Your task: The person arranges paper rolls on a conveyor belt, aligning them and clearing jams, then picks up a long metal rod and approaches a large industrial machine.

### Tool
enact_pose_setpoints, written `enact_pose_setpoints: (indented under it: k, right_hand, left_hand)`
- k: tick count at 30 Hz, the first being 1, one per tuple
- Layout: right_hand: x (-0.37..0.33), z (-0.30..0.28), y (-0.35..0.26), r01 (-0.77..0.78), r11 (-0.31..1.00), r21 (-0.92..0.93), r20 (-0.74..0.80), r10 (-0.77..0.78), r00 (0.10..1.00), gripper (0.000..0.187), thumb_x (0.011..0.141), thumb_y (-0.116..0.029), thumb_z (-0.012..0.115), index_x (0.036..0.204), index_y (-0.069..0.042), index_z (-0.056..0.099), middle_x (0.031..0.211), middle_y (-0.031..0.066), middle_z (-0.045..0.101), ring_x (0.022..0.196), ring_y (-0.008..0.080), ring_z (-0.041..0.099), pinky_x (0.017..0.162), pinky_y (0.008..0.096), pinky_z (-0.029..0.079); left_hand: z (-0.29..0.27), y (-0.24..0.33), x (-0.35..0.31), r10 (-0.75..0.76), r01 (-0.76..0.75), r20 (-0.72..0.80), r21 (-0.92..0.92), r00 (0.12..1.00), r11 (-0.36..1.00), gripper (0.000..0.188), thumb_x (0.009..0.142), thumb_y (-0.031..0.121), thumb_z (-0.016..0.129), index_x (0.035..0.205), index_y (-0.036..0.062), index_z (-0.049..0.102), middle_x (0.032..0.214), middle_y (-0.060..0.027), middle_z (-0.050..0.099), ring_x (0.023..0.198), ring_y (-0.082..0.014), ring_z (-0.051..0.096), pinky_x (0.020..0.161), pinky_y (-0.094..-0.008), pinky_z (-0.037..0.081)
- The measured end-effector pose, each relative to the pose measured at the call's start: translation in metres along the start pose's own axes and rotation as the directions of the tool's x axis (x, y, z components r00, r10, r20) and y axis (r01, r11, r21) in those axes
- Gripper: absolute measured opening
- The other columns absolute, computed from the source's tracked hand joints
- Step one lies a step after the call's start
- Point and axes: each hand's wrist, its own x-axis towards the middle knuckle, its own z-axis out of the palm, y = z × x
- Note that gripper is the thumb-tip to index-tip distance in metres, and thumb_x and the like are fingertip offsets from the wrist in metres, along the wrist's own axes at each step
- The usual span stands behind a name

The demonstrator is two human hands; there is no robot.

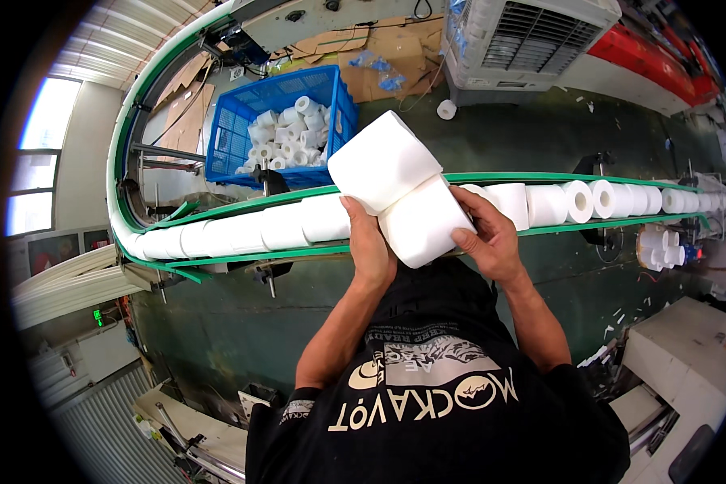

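Two white toilet paper rolls are held up above the conveyor, pressed against each other at a slant. The upper-left toilet paper roll (385, 161) rests against the lower toilet paper roll (427, 222), which is nearer my body. My left hand (369, 246) is closed against the left side of the pair, its thumb up and most fingers hidden beneath. On the right, my right hand (492, 234) grips the lower roll, fingers over its far side and thumb on the near side. Under the held pair runs a row of more toilet paper rolls (250, 230) on the conveyor.
Green guide rails (540, 230) edge the conveyor, which curves away at the left. A blue crate (218, 145) of loose rolls stands beyond it. At the far right back is a large grey vented unit (532, 44). A beige machine cabinet (686, 347) stands at lower right.
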Motion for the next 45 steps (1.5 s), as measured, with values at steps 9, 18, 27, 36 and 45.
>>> enact_pose_setpoints:
  k: [9,18,27,36,45]
  right_hand:
    - [0.001,-0.001,-0.001,0.022,0.999,0.035,-0.007,-0.022,1.000,0.059,0.094,-0.011,0.071,0.144,0.007,0.045,0.134,0.0136,0.056,0.123,0.0216,0.055,0.108,0.0342,0.041]
    - [0.002,-0.002,-0.005,-0.009,0.983,0.185,-0.014,0.012,1.000,0.061,0.094,-0.009,0.069,0.147,0.005,0.042,0.138,0.0163,0.056,0.127,0.0219,0.054,0.109,0.0348,0.041]
    - [-0.014,-0.014,-0.003,0.023,0.970,0.242,-0.113,0.005,0.994,0.062,0.094,-0.004,0.067,0.148,0.005,0.039,0.138,0.0144,0.056,0.127,0.0207,0.053,0.109,0.0341,0.038]
    - [-0.037,-0.014,0.005,-0.032,0.995,-0.096,-0.161,0.016,0.987,0.075,0.089,-0.024,0.077,0.150,-0.002,0.039,0.138,0.0198,0.055,0.127,0.0294,0.055,0.109,0.0401,0.041]
    - [-0.046,-0.052,0.008,-0.180,0.932,-0.316,-0.145,0.140,0.980,0.046,0.087,-0.011,0.070,0.131,0.001,0.059,0.116,0.0139,0.070,0.110,0.0257,0.066,0.100,0.0392,0.049]
  left_hand:
    - [0.002,-0.002,-0.001,0.015,-0.015,-0.024,0.013,1.000,1.000,0.077,0.105,0.062,0.017,0.155,0.0032,0.026,0.154,-0.0158,0.041,0.140,-0.0306,0.042,0.116,-0.0405,0.035]
    - [-0.053,0.044,0.068,0.085,-0.083,-0.242,0.021,0.967,0.996,0.063,0.105,0.059,0.032,0.152,0.0172,0.033,0.150,-0.0111,0.043,0.133,-0.0333,0.046,0.105,-0.0560,0.042]
    - [-0.091,0.116,0.138,0.247,-0.086,-0.288,0.473,0.925,0.877,0.058,0.105,0.037,0.048,0.148,0.0004,0.036,0.140,-0.0238,0.048,0.124,-0.0326,0.056,0.099,-0.0453,0.053]
    - [-0.009,-0.011,-0.025,-0.297,0.249,0.098,0.337,0.950,0.908,0.072,0.098,0.046,0.062,0.147,-0.0023,0.039,0.134,-0.0133,0.057,0.123,-0.0231,0.056,0.107,-0.0388,0.042]
    - [-0.041,-0.029,-0.074,-0.225,0.220,-0.030,0.371,0.974,0.902,0.088,0.081,0.016,0.083,0.150,-0.0001,0.031,0.137,-0.0129,0.051,0.127,-0.0218,0.050,0.108,-0.0369,0.041]
